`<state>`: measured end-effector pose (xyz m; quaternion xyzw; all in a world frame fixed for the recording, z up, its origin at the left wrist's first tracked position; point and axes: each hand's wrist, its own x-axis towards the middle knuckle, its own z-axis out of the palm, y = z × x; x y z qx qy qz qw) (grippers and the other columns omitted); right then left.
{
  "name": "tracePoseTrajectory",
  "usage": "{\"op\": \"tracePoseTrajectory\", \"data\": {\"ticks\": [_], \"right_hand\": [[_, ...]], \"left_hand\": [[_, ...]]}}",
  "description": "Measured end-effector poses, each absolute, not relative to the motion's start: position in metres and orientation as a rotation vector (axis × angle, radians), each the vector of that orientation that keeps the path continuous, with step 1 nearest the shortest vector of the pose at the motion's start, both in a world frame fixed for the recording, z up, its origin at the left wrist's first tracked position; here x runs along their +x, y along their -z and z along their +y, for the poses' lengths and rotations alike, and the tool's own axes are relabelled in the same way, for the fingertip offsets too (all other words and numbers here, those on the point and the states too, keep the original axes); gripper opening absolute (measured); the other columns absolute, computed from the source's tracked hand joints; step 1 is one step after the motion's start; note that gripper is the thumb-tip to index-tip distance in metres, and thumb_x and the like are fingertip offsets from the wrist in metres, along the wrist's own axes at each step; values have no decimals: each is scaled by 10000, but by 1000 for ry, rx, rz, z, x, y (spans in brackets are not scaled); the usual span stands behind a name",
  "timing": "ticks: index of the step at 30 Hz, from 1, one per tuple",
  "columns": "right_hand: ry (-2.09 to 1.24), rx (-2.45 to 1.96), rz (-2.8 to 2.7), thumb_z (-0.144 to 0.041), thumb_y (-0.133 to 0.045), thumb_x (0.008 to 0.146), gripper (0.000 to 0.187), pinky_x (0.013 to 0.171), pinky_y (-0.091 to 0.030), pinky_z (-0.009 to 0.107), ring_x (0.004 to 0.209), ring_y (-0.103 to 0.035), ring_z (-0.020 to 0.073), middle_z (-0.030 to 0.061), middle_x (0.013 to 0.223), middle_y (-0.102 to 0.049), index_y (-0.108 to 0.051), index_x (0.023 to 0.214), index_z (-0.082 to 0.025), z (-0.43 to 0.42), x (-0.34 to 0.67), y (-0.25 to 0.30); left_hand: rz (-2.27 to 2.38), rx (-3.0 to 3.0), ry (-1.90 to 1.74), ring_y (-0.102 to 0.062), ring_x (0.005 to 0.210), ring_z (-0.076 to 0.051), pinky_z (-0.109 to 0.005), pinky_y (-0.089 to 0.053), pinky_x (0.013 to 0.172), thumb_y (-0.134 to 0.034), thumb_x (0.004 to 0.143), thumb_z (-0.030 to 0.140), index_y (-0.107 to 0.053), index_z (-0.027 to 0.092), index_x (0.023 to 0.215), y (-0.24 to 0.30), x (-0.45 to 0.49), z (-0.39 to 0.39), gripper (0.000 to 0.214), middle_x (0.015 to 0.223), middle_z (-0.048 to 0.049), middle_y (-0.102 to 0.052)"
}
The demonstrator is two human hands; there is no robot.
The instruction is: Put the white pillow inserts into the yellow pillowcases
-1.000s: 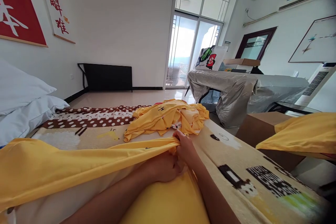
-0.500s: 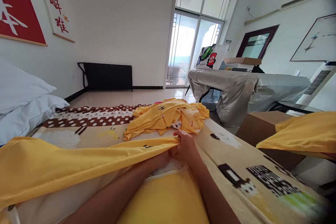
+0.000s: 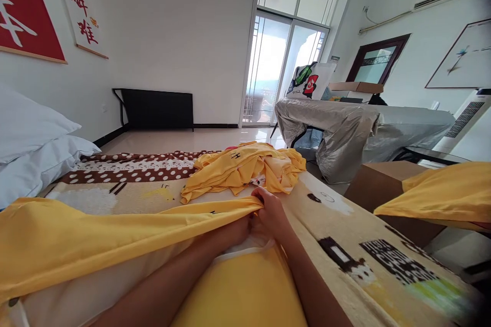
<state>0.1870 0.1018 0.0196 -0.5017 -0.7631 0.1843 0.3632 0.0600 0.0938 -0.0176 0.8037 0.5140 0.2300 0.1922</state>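
A long yellow cloth [image 3: 115, 227] with a pale underside and dark print marks stretches across the bed from the left edge to my hands. Its narrow, gathered end is pinched in my right hand [image 3: 269, 210], thumb and fingers closed. Just below and left of it, my left hand [image 3: 238, 231] lies against the same end, its back showing and its fingertips partly hidden; it appears closed on the cloth. Between my forearms is a smooth yellow fabric piece [image 3: 245, 288] with a whitish edge. Beyond my hands sits a crumpled heap of yellow printed cloth [image 3: 245, 168].
A patterned blanket [image 3: 337, 214] covers the bed. White pillows [image 3: 42, 163] are stacked at left. To the right, another yellow cloth [image 3: 445, 191] lies by a cardboard box [image 3: 383, 179]. Behind stands a table with a silver cover [image 3: 337, 122], carrying a printed bag [image 3: 309, 82].
Both hands stay almost in place on the cloth's end. The view has shifted slightly; the cloth lies nearly as before.
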Motion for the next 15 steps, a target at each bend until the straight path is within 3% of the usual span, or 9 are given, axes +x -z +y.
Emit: {"op": "tracePoseTrajectory", "data": {"ticks": [5,10,15], "right_hand": [[-474,-1251,-1974,-65,-379,513,270,599,-338,217,665,-523,143,1,697,-612,-508,717,-187,102,190,-21],[-595,-1137,-1959,-86,-404,518,309,653,-400,230,725,-576,154,12,759,-654,-576,758,-178,102,194,-23],[-597,-1141,-1911,-96,-415,512,294,630,-399,240,696,-569,156,7,726,-631,-573,746,-178,103,195,-20]], "left_hand": [[1446,2305,-661,-503,1160,-235,-410,-370,1060,-414,834,194,-517,184,1215,2,56,79,395,1272,-104,-550],[1303,2416,-641,-536,1061,-230,-384,-406,998,-449,821,207,-622,194,940,-5,51,71,211,1151,-75,-607],[1184,2430,-697,-541,957,-199,-340,-427,920,-457,838,234,-616,194,886,-5,48,66,170,1061,-51,-624]]}}
